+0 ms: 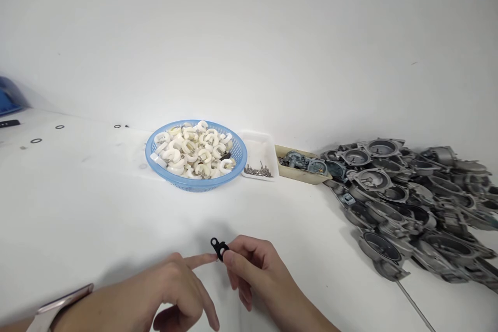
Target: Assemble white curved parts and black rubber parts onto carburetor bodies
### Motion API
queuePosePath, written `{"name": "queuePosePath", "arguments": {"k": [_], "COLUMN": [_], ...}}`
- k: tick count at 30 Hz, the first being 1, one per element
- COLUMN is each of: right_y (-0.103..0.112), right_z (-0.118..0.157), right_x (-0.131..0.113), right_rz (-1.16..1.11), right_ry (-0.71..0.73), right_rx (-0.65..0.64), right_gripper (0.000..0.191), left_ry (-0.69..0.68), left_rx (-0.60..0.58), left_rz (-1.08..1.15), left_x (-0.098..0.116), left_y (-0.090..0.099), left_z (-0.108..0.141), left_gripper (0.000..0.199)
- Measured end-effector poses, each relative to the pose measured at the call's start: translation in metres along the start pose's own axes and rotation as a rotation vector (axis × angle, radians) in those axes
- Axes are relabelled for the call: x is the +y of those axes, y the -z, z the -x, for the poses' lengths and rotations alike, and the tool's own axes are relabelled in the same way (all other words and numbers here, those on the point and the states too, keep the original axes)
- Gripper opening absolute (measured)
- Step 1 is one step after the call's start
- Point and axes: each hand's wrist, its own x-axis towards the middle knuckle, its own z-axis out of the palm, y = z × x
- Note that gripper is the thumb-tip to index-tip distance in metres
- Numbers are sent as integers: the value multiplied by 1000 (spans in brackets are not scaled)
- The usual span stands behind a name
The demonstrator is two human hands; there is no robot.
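Above the front part of the white table, my right hand (259, 270) pinches a small black part with two round holes (219, 248) between thumb and index finger. Its other fingers curl below. My left hand (171, 290) has its index finger stretched out, with the tip at the left side of the black part. The thumb and remaining fingers of that hand are apart and hold nothing. Whether the left fingertip presses on the part or just meets its edge, I cannot tell.
A blue basket (196, 184) holds many white C-shaped pieces. Beside it stand a white tray (260, 140) with small metal pins and a cream tray (303, 177) with metal parts. Grey metal castings (392, 207) are piled at right, near a thin rod (415, 307). Black rings (36, 140) lie at left.
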Motion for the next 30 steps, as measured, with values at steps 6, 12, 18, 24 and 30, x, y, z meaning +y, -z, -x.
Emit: {"name": "queuePosePath", "arguments": {"k": [6, 12, 18, 24, 30], "right_y": [0, 2, 0, 1, 1], "right_z": [-1, -2, -2, -1, 0], "right_x": [-1, 1, -1, -3, -3], "right_rz": [-4, -10, -22, -16, -2], "right_ry": [-5, -7, -15, 1, -6], "right_rx": [-9, -35, -42, -40, -49], "right_gripper": [42, 41, 40, 39, 40], "left_ry": [19, -12, -70, -94, -127], "left_rx": [-15, -27, -120, -133, -158], "left_rz": [0, -55, -179, -263, -364], "left_x": [0, -1, -13, -26, -23], "left_y": [2, 5, 11, 10, 12], "left_z": [0, 0, 0, 4, 3], "left_gripper": [63, 55, 53, 50, 48]}}
